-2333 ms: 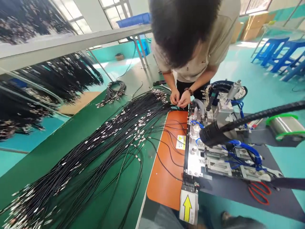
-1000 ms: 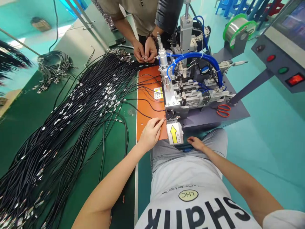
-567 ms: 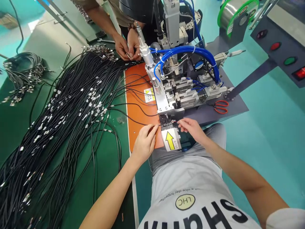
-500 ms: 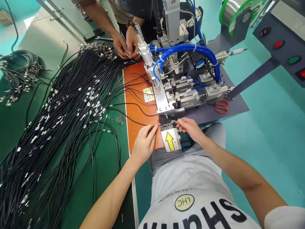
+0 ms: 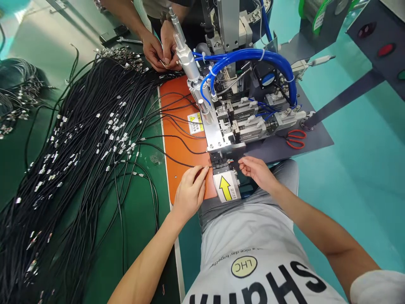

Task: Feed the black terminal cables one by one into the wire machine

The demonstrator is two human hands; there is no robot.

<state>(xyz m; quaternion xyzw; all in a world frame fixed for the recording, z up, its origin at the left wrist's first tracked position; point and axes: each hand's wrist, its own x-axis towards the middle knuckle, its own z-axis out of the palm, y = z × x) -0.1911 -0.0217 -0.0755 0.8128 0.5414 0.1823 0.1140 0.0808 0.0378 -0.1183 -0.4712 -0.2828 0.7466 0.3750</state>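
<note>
My left hand pinches a black cable just left of the small dark clamp fixture at the machine's front. The cable's end lies across the fixture. Thin coloured wire ends stick out on its right side. A small gap separates those wire ends from my right hand, whose fingers are curled together with nothing visible in them. Below the fixture is a white cover with a yellow arrow. More black cables run over the orange plate into the machine.
A large heap of black cables covers the green table on the left. Beyond the machine, a co-worker's hands handle a thin wire. Red-handled scissors lie on the grey base. A control box stands at right.
My right hand has drawn back slightly to the right, away from the coloured wire ends, which now show clearly. My left hand stays on the cable. The view has shifted a little.
</note>
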